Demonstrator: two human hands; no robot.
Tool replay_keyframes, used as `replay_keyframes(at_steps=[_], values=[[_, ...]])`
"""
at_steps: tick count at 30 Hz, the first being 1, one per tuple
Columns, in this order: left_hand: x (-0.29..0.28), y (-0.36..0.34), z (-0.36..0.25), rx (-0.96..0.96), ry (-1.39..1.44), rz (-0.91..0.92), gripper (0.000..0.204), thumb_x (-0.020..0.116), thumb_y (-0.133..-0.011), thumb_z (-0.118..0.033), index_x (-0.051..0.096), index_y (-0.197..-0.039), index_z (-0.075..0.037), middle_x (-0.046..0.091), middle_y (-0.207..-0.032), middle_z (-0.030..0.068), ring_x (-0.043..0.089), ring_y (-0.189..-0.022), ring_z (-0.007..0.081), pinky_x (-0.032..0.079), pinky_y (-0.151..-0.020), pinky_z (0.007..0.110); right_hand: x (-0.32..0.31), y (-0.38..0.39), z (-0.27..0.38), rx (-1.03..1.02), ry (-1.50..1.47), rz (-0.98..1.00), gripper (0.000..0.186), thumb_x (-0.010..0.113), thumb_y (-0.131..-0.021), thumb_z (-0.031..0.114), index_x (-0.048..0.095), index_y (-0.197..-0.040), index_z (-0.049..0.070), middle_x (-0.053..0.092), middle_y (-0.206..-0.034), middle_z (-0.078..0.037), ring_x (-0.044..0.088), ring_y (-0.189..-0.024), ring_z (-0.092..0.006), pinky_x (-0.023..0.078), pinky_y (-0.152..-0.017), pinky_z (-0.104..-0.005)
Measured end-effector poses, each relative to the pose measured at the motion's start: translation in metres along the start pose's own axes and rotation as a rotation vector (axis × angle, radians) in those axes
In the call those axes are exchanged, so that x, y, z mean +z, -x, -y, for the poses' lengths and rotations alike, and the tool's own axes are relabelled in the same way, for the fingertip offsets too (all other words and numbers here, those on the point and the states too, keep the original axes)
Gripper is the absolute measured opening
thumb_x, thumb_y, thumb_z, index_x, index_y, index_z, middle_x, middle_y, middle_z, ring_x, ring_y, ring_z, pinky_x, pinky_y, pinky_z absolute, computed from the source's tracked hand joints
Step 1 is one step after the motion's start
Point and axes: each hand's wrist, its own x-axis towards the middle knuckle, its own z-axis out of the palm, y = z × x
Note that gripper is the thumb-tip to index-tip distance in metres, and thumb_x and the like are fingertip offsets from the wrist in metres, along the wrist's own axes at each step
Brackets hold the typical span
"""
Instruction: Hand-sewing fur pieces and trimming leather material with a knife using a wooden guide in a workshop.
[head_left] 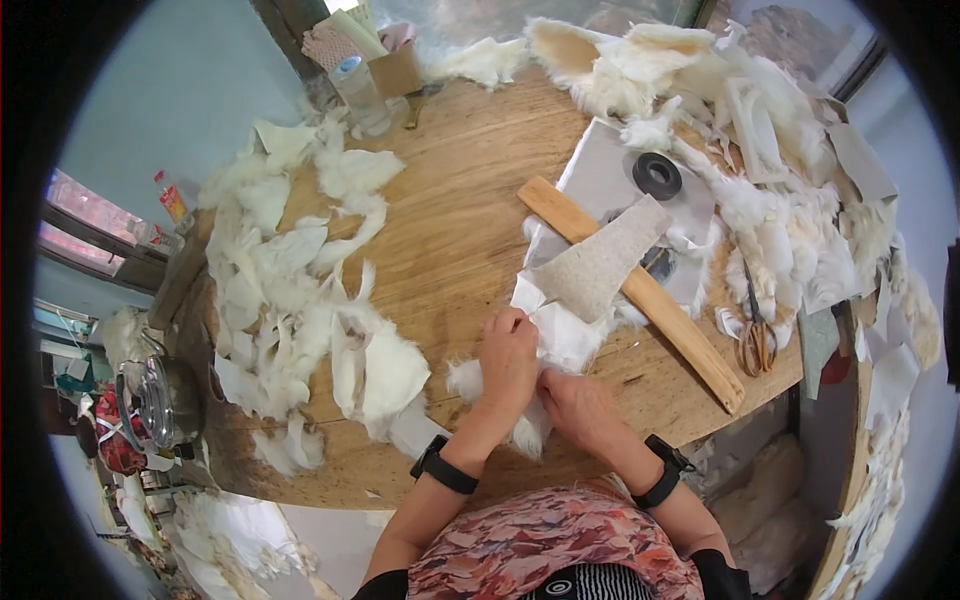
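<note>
Near the front edge of the wooden table, my left hand [508, 362] is closed on the left side of a small white fur piece [568, 345]. My right hand [582, 408] pinches the same piece lower down, its fingertips partly hidden in the hair. White hair sticks out below and to the left of both hands. Just beyond them lies a beige flared pattern piece [592, 268], resting across a long wooden bar [690, 345]. Under the bar is a grey board with white edges [592, 165], which carries a black ring-shaped roll [657, 176].
White fur scraps [275, 290] cover the table's left side. More fur is heaped at the right [780, 230], beside scissors [757, 345]. A clear jar [362, 98] stands at the back next to a cardboard box [397, 72]. Off the left edge is a shiny metal pot [170, 400].
</note>
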Motion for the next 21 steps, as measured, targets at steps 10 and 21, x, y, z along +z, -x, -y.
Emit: replay_keyframes(at_steps=[10, 21], values=[[-0.008, 0.004, 0.003, -0.078, 0.111, -0.082, 0.009, 0.059, -0.077, 0.004, 0.059, -0.086, 0.003, 0.059, -0.096, 0.0162, 0.055, -0.091, 0.0360, 0.045, -0.080, 0.043, -0.075, 0.000, -0.078, 0.310, -1.029, -0.214, 0.008, 0.064, -0.088, 0.014, 0.068, -0.090, 0.007, 0.058, -0.069, 0.006, 0.052, -0.060, -0.0032, 0.041, -0.054, -0.0211], [-0.023, 0.002, -0.001, -0.139, 0.280, -0.065, 0.012, 0.068, -0.076, 0.001, 0.064, -0.087, -0.001, 0.062, -0.097, 0.0135, 0.059, -0.092, 0.0325, 0.049, -0.078, 0.038, -0.079, 0.018, 0.010, -0.162, -0.567, 0.150, 0.012, 0.061, -0.094, 0.014, 0.067, -0.093, 0.004, 0.059, -0.071, 0.001, 0.050, -0.065, -0.0044, 0.041, -0.058, -0.0224]])
